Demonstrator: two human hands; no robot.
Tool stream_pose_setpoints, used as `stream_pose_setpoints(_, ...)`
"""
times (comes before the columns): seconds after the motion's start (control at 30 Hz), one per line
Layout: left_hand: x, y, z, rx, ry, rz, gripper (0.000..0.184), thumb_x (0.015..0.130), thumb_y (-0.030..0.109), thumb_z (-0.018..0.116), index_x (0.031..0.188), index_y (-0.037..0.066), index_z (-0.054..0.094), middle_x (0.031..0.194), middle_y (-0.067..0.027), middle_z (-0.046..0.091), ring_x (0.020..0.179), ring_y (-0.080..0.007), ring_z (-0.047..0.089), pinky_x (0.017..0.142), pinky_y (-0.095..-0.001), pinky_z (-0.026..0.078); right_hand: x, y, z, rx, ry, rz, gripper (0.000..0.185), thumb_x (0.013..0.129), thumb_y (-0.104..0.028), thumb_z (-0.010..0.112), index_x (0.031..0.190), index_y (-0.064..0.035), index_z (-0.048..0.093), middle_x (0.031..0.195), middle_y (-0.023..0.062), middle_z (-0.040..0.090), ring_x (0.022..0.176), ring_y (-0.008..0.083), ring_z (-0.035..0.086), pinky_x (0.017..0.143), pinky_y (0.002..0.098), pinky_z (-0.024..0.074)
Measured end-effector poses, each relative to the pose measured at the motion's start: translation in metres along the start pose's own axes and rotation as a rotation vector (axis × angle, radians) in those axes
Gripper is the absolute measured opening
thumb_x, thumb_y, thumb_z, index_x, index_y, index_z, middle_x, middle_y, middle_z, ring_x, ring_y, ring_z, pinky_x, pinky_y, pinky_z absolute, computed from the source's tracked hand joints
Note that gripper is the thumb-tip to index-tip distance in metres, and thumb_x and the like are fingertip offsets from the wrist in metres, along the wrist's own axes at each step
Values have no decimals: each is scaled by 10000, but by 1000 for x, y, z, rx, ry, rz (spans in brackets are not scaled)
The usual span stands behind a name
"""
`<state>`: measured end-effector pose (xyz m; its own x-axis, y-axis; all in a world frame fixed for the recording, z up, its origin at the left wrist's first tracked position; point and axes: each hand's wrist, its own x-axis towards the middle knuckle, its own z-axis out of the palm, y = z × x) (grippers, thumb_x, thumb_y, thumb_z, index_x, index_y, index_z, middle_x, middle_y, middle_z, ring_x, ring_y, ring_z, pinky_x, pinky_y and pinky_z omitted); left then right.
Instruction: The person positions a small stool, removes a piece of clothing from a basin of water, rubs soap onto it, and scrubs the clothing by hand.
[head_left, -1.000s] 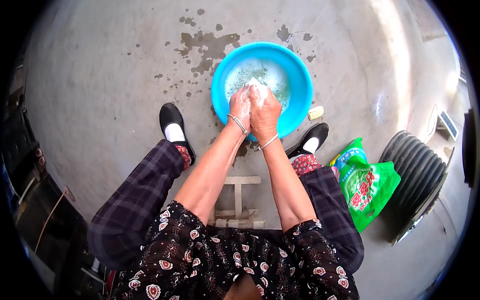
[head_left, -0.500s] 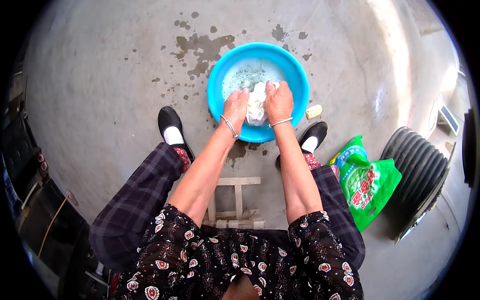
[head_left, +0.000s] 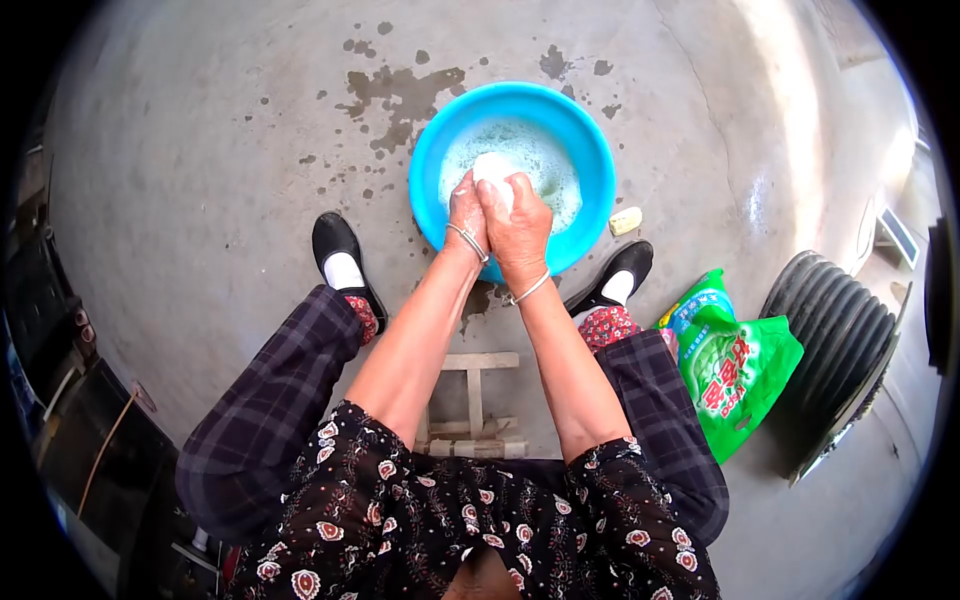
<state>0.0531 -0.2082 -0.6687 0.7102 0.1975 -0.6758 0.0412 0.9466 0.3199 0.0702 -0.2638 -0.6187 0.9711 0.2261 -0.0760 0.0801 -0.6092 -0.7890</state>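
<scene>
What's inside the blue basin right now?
The basin holds sudsy water. The left hand and right hand grip a white cloth over it. They cover part of the near side, and whatever lies under them or the foam can't be seen.

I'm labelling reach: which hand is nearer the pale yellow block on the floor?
The right. The right hand is over the blue basin, left of the pale yellow block; the left hand is also over the basin, but farther left.

A white cloth [head_left: 493, 170] is bunched up over the blue basin [head_left: 598, 185].
</scene>
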Motion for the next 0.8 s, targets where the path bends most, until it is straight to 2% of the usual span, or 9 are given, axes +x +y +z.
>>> stream_pose_setpoints(0.03, -22, 6, 21, 366, 76, 101, 279, 901, 265, 478, 1028, 26, 544, 899, -51, 572, 801, -144, 548, 705, -293, 454, 16, 5, -2, 6, 34, 115, 238, 812, -262, 604, 793, -42, 515, 679, 177, 574, 627, 362, 561, 566, 406, 440)
stream_pose_setpoints(0.17, -9, 11, 16, 211, 23, 24, 277, 906, 275, 483, 991, 22, 557, 881, -62, 581, 790, -137, 549, 698, -276, 453, 16, -2, 0, 65, 28, 100, 235, 830, -256, 580, 767, -39, 517, 688, 182, 572, 651, 366, 568, 574, 424, 434)
stream_pose_setpoints(0.27, -2, 29, 7, 212, 6, -44, 265, 909, 278, 476, 973, 38, 569, 868, -59, 589, 783, -145, 561, 702, -281, 459, -14, -27, -5, -7, -26, -133, 158, 819, -205, 566, 793, -52, 540, 706, 191, 569, 651, 379, 563, 585, 428, 442)
stream_pose_setpoints(0.4, -26, 4, 19, 427, 83, 31, 231, 896, 209, 456, 901, 23, 593, 810, -44, 574, 761, -102, 531, 653, -254, 435, 28, 19, -10, 248, 0, 224, 151, 845, -190, 532, 783, -52, 541, 626, 173, 559, 614, 369, 563, 559, 428, 441)
stream_pose_setpoints(0.53, -9, 16, -1, 626, 5, 111, 230, 893, 233, 486, 842, 29, 579, 763, -26, 550, 683, -92, 491, 605, -264, 414, -8, -13, 0, -34, 84, -6, 233, 859, -233, 558, 745, -32, 527, 636, 186, 541, 548, 337, 530, 515, 386, 410)
stream_pose_setpoints(0.57, 4, 23, -10, 266, -24, -102, 245, 894, 244, 488, 831, 25, 579, 752, -22, 551, 691, -93, 493, 613, -264, 415, -15, -23, 0, -65, 54, -59, 222, 856, -231, 550, 743, -43, 523, 619, 184, 539, 573, 355, 542, 525, 413, 420)
stream_pose_setpoints(0.6, 5, 14, -17, 354, -5, -45, 250, 896, 244, 485, 829, 21, 577, 749, -23, 549, 692, -95, 493, 617, -267, 415, -19, -27, 0, -94, 23, -111, 210, 854, -230, 542, 740, -55, 518, 603, 182, 538, 597, 374, 555, 535, 440, 430)
stream_pose_setpoints(0.67, -21, 14, 9, 537, 40, 69, 258, 898, 243, 480, 824, 14, 573, 743, -25, 545, 694, -98, 491, 624, -273, 416, 0, -1, 1, -106, 69, 52, 221, 853, -241, 540, 728, -59, 523, 636, 194, 551, 602, 380, 550, 522, 452, 420)
stream_pose_setpoints(0.8, -9, 12, -9, 761, 3, -6, 353, 933, 287, 444, 1128, 0, 511, 1047, -87, 569, 888, -153, 563, 787, -277, 450, 43, 53, -15, -439, -45, 167, 221, 840, -275, 558, 806, -57, 550, 719, 198, 582, 716, 379, 561, 631, 462, 438)
